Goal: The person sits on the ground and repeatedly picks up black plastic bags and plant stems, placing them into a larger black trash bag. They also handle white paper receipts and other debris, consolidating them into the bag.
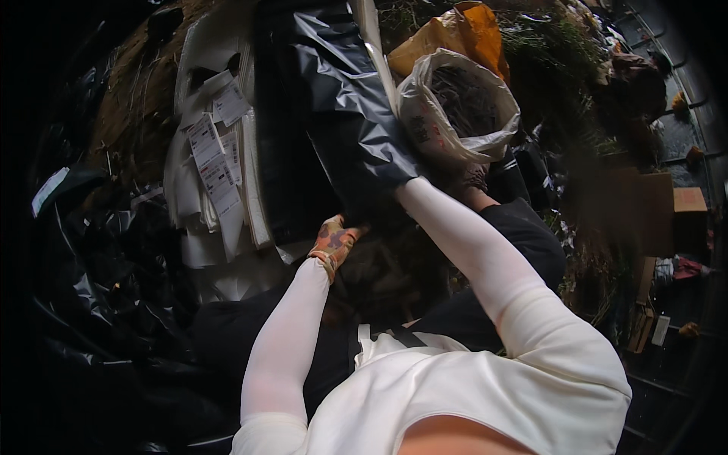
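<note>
A long black plastic bag [358,108] lies in front of me, its glossy side creased. My right forearm, in a white sleeve, reaches into its near end, and my right hand is hidden inside. My left hand [335,242], in a patterned orange and tan glove, is at the bag's near edge, its fingertips in dark shadow; whether they pinch the plastic is unclear. Left of the bag stands a stack of white foam sheets [250,176], with printed paper labels [213,165] lying over it.
A white woven sack [421,114] of dark material stands right of the bag, by an orange-yellow sack [475,34]. Green plant cuttings [540,51] lie beyond. Black plastic sheeting [114,273] heaps at the left. Cardboard boxes [657,210] stand at the right.
</note>
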